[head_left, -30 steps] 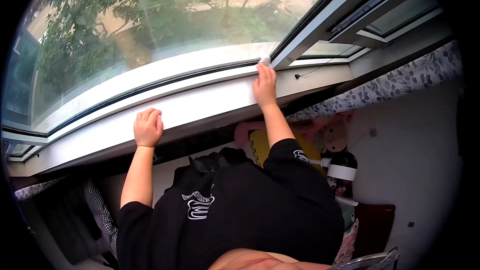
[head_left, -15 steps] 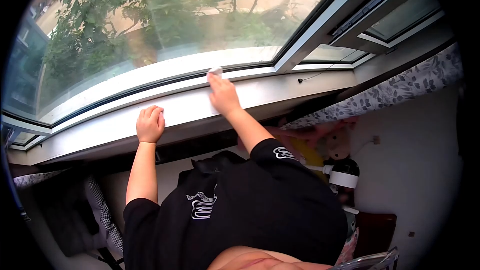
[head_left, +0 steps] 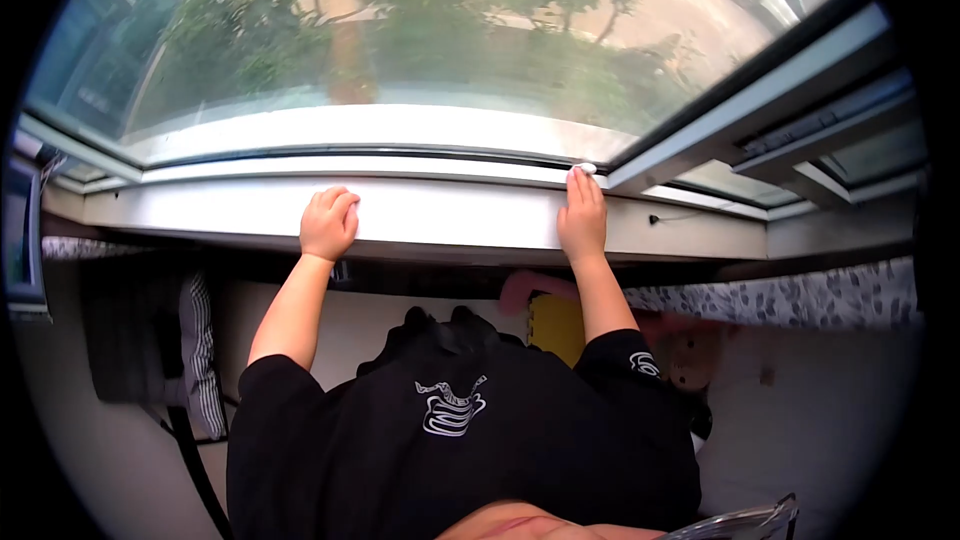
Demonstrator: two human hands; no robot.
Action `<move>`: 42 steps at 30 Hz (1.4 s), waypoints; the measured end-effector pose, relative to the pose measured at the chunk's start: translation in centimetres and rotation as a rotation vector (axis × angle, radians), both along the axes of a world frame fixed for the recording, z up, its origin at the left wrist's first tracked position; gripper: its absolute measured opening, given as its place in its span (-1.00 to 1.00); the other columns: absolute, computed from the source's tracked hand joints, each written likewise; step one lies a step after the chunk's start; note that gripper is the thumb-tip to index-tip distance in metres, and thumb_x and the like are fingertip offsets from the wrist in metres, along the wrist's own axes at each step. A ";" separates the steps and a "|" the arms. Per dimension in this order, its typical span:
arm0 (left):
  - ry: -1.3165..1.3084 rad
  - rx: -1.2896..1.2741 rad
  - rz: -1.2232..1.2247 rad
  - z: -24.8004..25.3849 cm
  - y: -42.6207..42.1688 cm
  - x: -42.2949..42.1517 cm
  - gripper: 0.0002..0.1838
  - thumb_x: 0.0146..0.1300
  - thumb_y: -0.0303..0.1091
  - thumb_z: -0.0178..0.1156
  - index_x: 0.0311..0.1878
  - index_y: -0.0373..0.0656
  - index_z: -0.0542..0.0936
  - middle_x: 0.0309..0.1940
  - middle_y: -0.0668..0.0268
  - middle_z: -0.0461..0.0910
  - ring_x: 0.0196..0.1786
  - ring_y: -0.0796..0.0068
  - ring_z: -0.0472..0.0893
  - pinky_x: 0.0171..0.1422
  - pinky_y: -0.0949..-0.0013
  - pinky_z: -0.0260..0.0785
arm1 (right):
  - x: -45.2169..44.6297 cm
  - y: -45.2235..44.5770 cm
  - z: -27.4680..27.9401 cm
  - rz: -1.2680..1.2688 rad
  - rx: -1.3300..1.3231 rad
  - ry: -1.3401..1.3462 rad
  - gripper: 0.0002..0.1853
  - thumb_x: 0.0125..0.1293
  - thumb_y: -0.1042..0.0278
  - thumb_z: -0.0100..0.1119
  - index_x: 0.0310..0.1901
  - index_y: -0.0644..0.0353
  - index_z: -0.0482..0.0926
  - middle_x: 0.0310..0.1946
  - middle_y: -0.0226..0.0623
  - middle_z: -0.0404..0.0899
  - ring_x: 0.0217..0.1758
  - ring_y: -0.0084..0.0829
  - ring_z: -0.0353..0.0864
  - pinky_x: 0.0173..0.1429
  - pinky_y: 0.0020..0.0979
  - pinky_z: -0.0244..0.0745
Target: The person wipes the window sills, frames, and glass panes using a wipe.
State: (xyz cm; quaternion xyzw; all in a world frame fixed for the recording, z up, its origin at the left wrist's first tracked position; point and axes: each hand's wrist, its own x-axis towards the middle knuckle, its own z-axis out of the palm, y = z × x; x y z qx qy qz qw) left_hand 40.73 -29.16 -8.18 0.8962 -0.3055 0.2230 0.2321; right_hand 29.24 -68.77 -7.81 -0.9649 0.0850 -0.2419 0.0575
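Observation:
My right hand [head_left: 584, 214] reaches to the window frame [head_left: 400, 168] near its right corner. Its fingertips press a small white wad [head_left: 587, 168], a cloth or tissue, against the lower frame by the glass. Further left, my left hand [head_left: 329, 224] rests on the white windowsill [head_left: 450, 208] with its fingers curled. Whatever it may hold is hidden under the fingers. Above both hands stands the large window pane [head_left: 400, 60], with faint reflections on it.
A side window with a latch bar [head_left: 800, 132] is at the right, with a thin cord and black end piece [head_left: 655, 220] on the sill. Below hang patterned curtains [head_left: 790, 292]. A dark chair with a striped cushion [head_left: 200, 355] stands lower left.
My right hand has slid the white wad rightward along the lower frame towards the corner. My left hand stays on the sill, and the view has turned to the right.

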 end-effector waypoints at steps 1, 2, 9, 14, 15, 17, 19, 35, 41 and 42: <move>0.017 0.009 0.001 0.3 -0.1 -0.2 -0.88 0.04 -0.47 0.12 -0.32 -0.09 0.58 -0.27 0.27 0.54 -0.23 0.20 0.50 -0.13 0.23 0.39 | 0.5 1.2 0.2 0.132 0.013 -0.006 -0.44 0.00 0.53 0.07 0.14 0.33 0.42 0.16 -0.13 0.43 0.31 -0.15 0.28 0.35 -0.21 0.19; 0.027 0.011 0.006 0.4 -0.1 -0.3 -0.88 0.04 -0.46 0.12 -0.31 -0.08 0.57 -0.28 0.27 0.53 -0.23 0.19 0.50 -0.13 0.23 0.39 | 0.8 2.8 0.5 0.262 0.028 -0.010 -0.44 -0.01 0.53 0.08 0.14 0.35 0.42 0.16 -0.10 0.43 0.31 -0.14 0.30 0.35 -0.21 0.20; 0.017 0.002 0.054 0.1 0.1 -0.1 -0.92 0.04 -0.33 0.15 -0.40 -0.07 0.49 -0.34 0.27 0.49 -0.26 0.19 0.47 -0.15 0.20 0.38 | 6.4 12.7 0.5 0.539 -0.036 0.009 -0.42 -0.01 0.52 0.07 0.16 0.31 0.40 0.21 -0.14 0.39 0.32 -0.15 0.31 0.30 -0.23 0.26; 0.065 0.039 0.052 -0.7 0.9 0.0 -0.80 0.09 -0.18 0.13 -0.34 -0.08 0.41 -0.36 0.23 0.44 -0.26 0.16 0.45 -0.17 0.19 0.34 | 9.3 17.3 -0.1 0.646 -0.050 0.007 -0.37 0.00 0.48 0.09 0.22 0.29 0.34 0.24 -0.11 0.35 0.31 -0.11 0.28 0.34 -0.20 0.21; 0.028 -0.029 0.025 -1.2 1.1 0.1 -0.75 0.15 -0.13 0.11 -0.29 -0.08 0.37 -0.34 0.21 0.43 -0.25 0.14 0.44 -0.14 0.18 0.32 | 9.7 18.2 -0.1 0.663 -0.050 0.008 -0.37 0.00 0.48 0.09 0.22 0.29 0.34 0.24 -0.11 0.35 0.31 -0.11 0.28 0.34 -0.20 0.21; -0.010 -0.103 0.007 -1.9 1.3 0.3 -0.70 0.20 -0.07 0.10 -0.24 -0.08 0.33 -0.31 0.19 0.41 -0.25 0.11 0.43 -0.10 0.18 0.31 | 10.7 20.0 0.3 0.700 -0.045 0.034 -0.37 0.01 0.48 0.07 0.23 0.27 0.34 0.23 -0.10 0.35 0.30 -0.11 0.30 0.32 -0.20 0.23; -0.173 -0.129 -0.004 -2.4 1.3 0.3 -0.60 0.25 0.09 0.04 -0.17 -0.04 0.28 -0.22 0.20 0.37 -0.15 0.13 0.40 0.01 0.16 0.27 | 11.7 22.2 0.8 0.736 -0.050 0.024 -0.42 0.05 0.47 0.03 0.20 0.29 0.36 0.21 -0.08 0.38 0.27 -0.09 0.33 0.30 -0.21 0.26; -0.020 -0.715 -0.082 -2.6 6.5 1.8 -0.48 0.29 -0.14 0.08 0.19 -0.12 0.14 0.18 -0.03 0.19 0.22 0.04 0.23 0.33 0.07 0.06 | 18.0 34.5 1.1 0.828 0.016 0.068 -0.39 0.09 0.35 0.03 0.26 0.22 0.31 0.15 -0.17 0.45 0.20 -0.12 0.38 0.28 -0.23 0.28; 0.054 -0.502 -0.104 0.8 13.1 7.3 -0.66 0.19 -0.51 0.07 0.06 -0.26 0.42 0.05 0.04 0.48 0.11 0.02 0.48 0.17 0.15 0.34 | 20.0 38.4 4.8 0.723 0.550 0.452 -0.40 0.15 0.52 0.00 0.30 0.26 0.25 0.10 -0.05 0.48 0.20 -0.11 0.40 0.25 -0.24 0.30; 0.055 -0.497 -0.122 1.2 13.4 7.8 -0.66 0.19 -0.51 0.07 0.06 -0.26 0.42 0.05 0.04 0.48 0.11 0.02 0.48 0.17 0.15 0.34 | 20.0 37.7 3.8 0.708 0.555 0.441 -0.40 0.15 0.52 0.00 0.30 0.26 0.25 0.10 -0.05 0.48 0.20 -0.11 0.40 0.25 -0.24 0.30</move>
